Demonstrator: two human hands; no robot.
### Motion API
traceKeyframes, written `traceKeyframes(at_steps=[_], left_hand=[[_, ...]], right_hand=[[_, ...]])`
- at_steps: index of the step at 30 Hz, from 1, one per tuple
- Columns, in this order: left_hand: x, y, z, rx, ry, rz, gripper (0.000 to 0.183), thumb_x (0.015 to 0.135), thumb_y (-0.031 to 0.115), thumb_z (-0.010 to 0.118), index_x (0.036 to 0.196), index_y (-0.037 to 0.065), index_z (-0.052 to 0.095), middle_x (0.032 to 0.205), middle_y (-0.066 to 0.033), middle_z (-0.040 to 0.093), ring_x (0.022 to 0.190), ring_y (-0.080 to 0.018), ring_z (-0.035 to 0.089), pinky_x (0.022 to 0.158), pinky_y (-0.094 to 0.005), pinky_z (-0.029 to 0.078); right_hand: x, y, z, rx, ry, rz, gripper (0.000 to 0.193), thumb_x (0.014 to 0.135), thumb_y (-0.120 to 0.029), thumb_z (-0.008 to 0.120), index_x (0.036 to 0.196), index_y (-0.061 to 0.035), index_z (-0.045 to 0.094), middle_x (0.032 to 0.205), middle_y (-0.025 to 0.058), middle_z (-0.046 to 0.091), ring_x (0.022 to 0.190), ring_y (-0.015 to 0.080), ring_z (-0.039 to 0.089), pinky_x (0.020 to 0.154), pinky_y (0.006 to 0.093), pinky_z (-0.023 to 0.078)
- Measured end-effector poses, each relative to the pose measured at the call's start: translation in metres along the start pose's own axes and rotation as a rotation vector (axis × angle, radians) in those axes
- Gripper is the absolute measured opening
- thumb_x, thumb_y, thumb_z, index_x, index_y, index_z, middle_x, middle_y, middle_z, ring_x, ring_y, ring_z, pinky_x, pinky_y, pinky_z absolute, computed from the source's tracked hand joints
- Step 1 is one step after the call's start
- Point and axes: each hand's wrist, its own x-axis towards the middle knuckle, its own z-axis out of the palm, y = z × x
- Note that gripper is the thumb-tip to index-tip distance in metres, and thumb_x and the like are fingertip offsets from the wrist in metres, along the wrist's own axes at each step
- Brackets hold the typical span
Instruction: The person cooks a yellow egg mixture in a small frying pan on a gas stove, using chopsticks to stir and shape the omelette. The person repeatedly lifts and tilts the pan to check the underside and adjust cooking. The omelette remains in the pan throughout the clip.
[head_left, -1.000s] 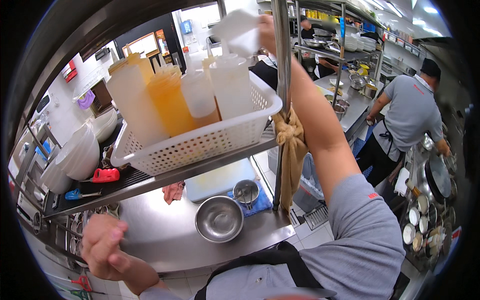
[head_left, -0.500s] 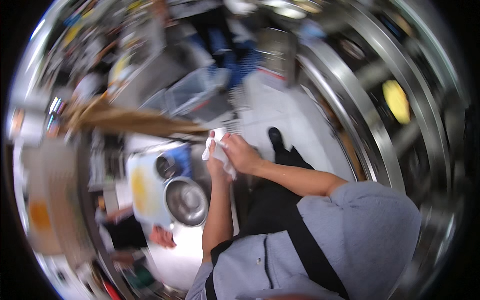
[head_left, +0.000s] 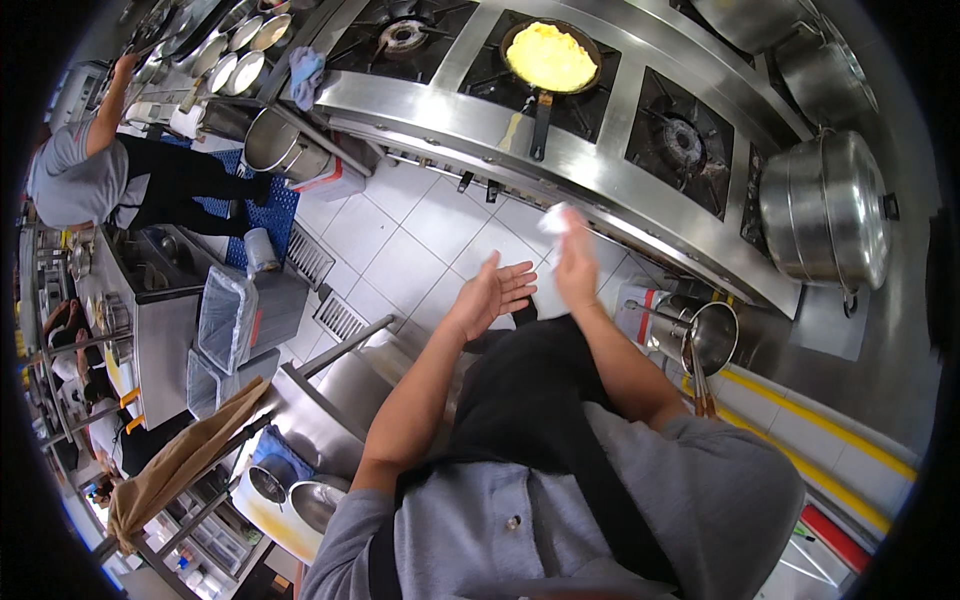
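Observation:
My left hand (head_left: 495, 293) is open in front of my apron, palm turned up, fingers apart, with nothing in it. Beside it, a little farther off, my right hand (head_left: 574, 262) is closed on a crumpled white paper towel (head_left: 553, 217); motion blurs its fingers and the towel. The two hands are apart. Ahead on the stove (head_left: 462, 113), a frying pan (head_left: 541, 128) holds a round yellow egg omelette (head_left: 550, 58), its handle toward me. A spatula (head_left: 513, 128) leans at the pan's near edge.
A large lidded steel pot (head_left: 825, 215) stands right of the burners. Lower right is a smaller pot (head_left: 714, 340) with utensils. At left are lined bins (head_left: 228, 318), a brown cloth (head_left: 190, 455) on a rail and a steel bowl (head_left: 318, 505). A co-worker (head_left: 85, 185) stands far left.
My view has swung right to face the stove. Both hands were together on the paper towel; now the left has let go and the right alone holds it.

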Motion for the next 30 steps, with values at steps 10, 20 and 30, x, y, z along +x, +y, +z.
traceKeyframes(at_steps=[10, 20, 30], left_hand=[[-0.063, -0.056, -0.092, -0.004, 0.409, -0.082, 0.071, 0.094, 0.059, 0.03, 0.134, 0.002, 0.044, 0.126, -0.0131, 0.055, 0.111, -0.0237, 0.054, 0.095, -0.0379, 0.041], [-0.138, -0.001, -0.189, -0.058, 0.519, -0.154, 0.076, 0.091, 0.067, 0.027, 0.125, 0.003, 0.052, 0.122, -0.0111, 0.057, 0.107, -0.0241, 0.055, 0.092, -0.0374, 0.041], [-0.14, 0.033, -0.254, -0.019, 0.418, -0.177, 0.068, 0.096, 0.059, 0.024, 0.123, 0.003, 0.053, 0.116, -0.0105, 0.061, 0.101, -0.0222, 0.057, 0.088, -0.0357, 0.043]], right_hand=[[0.112, 0.069, 0.131, -0.708, 0.033, 0.369, 0.071, 0.095, -0.039, 0.037, 0.139, 0.0142, 0.021, 0.149, 0.0296, 0.015, 0.141, 0.0383, 0.013, 0.115, 0.0452, 0.007], [0.153, 0.033, 0.229, -0.67, 0.135, 0.394, 0.06, 0.096, -0.027, 0.039, 0.138, 0.0132, 0.025, 0.146, 0.0291, 0.024, 0.138, 0.0382, 0.02, 0.115, 0.0447, 0.012], [0.143, 0.033, 0.233, -0.562, 0.02, 0.15, 0.041, 0.095, -0.02, 0.042, 0.132, -0.0022, 0.044, 0.139, 0.0142, 0.043, 0.131, 0.028, 0.037, 0.111, 0.0406, 0.024]])
